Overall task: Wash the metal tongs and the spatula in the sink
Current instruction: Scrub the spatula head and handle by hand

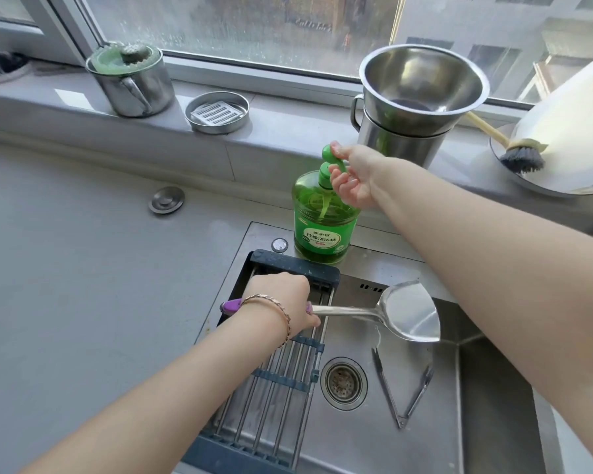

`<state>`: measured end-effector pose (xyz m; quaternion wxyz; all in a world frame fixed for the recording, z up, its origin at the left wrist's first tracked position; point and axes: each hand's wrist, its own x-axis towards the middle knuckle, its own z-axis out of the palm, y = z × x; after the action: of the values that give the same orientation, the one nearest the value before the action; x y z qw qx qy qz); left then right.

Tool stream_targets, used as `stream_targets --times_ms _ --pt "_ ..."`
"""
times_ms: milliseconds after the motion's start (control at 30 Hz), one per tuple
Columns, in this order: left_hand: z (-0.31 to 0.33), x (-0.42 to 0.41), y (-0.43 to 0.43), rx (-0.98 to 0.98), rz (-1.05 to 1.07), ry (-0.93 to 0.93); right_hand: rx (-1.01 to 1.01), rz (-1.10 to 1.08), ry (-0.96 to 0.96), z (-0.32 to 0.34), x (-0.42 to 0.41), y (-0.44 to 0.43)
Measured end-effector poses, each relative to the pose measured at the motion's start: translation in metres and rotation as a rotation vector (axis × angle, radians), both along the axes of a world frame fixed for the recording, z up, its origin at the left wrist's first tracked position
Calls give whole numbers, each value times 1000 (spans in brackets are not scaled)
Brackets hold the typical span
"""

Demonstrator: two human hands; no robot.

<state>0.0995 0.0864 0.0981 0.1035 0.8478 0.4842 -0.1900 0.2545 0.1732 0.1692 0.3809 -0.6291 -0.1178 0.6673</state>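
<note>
— Your left hand (281,302) is wrapped tight round the purple handle of the spatula (408,311), isn't it?

— Yes. Your fingers are curled on it, and you hold it about level over the sink (493,422), with the steel blade out at three o'clock from your fist. There's a bracelet (281,314) on that wrist.

— And your right hand (353,176)?

— It reaches to twelve o'clock, up to the green soap bottle (322,224) standing on the back ledge of the sink. Your thumb lies on top of the pump head and your fingers curl underneath it, so you pinch the pump.

— Where are the tongs (403,388)?

— Flat on the sink floor, at three o'clock from the drain (343,383) and just beside it. Neither of your hands touches them. Their arms are spread wide, with the hinge end toward six o'clock and the tips toward twelve.

— What sits at nine o'clock from the drain?

— A rack (278,378) of steel bars across the left part of the sink; your left hand is above its far end.

— And on the windowsill?

— A lidded pot (131,83) at eleven o'clock, a round tin (217,112) near it, a steel bowl (421,87) stacked on another pot at one o'clock, and a brush (522,157) at two o'clock.
</note>
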Motion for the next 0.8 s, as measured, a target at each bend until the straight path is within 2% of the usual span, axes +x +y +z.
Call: stream_targets --times_ms 167,233,300,367,433,500,567,633,667,800 --pt "16 -9 -7 -23 58 -40 59 -115 42 1 -3 -32" --pt "20 -12 -11 -27 86 -57 156 -199 -32 -4 -7 -62" --pt "24 -12 -17 -55 112 -72 285 -205 -199 -21 -17 -106" --pt "27 -8 -26 -87 128 -103 464 -62 -501 -47 -32 -160" --pt "29 -2 -38 -119 148 -172 688 287 -797 -65 -50 -207" --pt "30 2 -51 -159 171 -252 821 623 -1002 -80 -48 -233" --pt "29 3 -64 -197 192 -304 778 653 -1154 -84 -26 -242" --pt "30 2 -74 -161 196 -310 637 484 -1219 -84 -8 -250" --pt "32 3 -79 -131 188 -307 636 459 -1245 -83 -12 -255" --pt "35 7 -91 -97 167 -343 820 702 -1346 -84 -38 -274"
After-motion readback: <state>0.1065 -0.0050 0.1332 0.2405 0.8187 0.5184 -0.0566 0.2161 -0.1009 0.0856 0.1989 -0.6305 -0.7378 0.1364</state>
